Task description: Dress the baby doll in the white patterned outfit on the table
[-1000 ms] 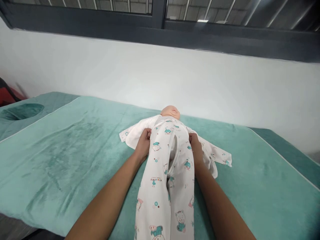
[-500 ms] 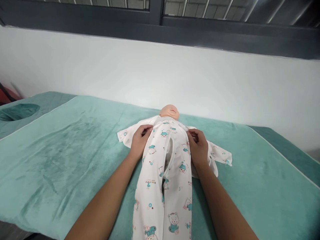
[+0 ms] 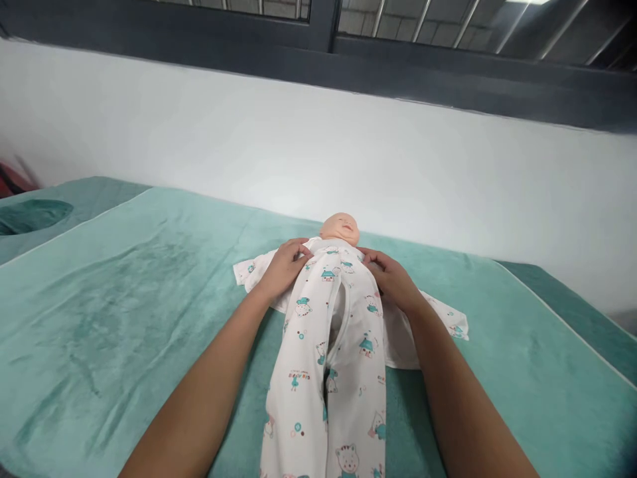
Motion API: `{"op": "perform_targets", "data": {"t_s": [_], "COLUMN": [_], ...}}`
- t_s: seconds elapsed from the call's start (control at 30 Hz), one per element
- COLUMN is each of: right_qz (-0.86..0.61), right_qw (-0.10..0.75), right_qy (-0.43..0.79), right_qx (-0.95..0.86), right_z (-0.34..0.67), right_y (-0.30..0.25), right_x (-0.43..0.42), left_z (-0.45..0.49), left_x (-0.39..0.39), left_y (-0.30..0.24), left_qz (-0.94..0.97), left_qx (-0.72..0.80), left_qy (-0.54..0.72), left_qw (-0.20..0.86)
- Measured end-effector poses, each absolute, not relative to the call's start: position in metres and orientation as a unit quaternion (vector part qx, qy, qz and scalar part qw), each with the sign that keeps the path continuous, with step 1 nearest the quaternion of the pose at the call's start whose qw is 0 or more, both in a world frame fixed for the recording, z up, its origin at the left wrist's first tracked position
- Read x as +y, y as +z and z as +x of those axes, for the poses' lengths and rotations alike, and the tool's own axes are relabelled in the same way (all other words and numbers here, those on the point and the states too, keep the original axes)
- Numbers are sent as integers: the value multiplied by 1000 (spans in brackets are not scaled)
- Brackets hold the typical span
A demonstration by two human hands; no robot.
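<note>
A baby doll (image 3: 340, 229) lies on its back, its head toward the wall. White printed baby pants (image 3: 303, 345) cover its front up to the chest, with a slit open at the crotch. From under them a white baby top (image 3: 402, 338) spreads out, both sleeves stretched sideways. My left hand (image 3: 286, 267) grips the pants' waistband at its left end, fingers bent over the edge. At the right end of the waistband, my right hand (image 3: 391, 275) has its fingers closed on the edge, partly hidden by the hand itself.
A teal plush sheet (image 3: 149, 299) covers the bed, with wrinkles on the left. Toward the far left is a face hole (image 3: 34, 216). Behind stands a white wall (image 3: 279, 146) beneath a dark window frame (image 3: 223, 66).
Both hands have moved slightly up toward the doll's neck along the waistband. The top's right-hand flap now lies spread out flatter beside the pants.
</note>
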State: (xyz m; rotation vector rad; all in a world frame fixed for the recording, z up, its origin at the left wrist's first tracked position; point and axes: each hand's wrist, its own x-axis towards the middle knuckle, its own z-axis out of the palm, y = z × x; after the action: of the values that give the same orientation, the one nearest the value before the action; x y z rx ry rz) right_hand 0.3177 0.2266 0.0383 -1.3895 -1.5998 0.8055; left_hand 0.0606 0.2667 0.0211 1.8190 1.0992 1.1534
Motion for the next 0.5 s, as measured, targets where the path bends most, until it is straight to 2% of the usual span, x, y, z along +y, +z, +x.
{"op": "perform_targets", "data": {"t_s": [0.13, 0.3, 0.5], "right_qz": [-616, -636, -591], "right_qw": [433, 490, 552], "right_qy": [258, 201, 108], "right_qx": [-605, -562, -578], "right_z": [315, 300, 277], "right_y": [30, 19, 39], "right_x": [234, 238, 158], "left_z": [61, 73, 71], "left_x": [264, 269, 237], "left_y": [24, 14, 17], "left_qz": [689, 635, 587], "left_qx": [424, 481, 477], "left_qy": [435, 497, 565], "left_qw": [397, 344, 329]}}
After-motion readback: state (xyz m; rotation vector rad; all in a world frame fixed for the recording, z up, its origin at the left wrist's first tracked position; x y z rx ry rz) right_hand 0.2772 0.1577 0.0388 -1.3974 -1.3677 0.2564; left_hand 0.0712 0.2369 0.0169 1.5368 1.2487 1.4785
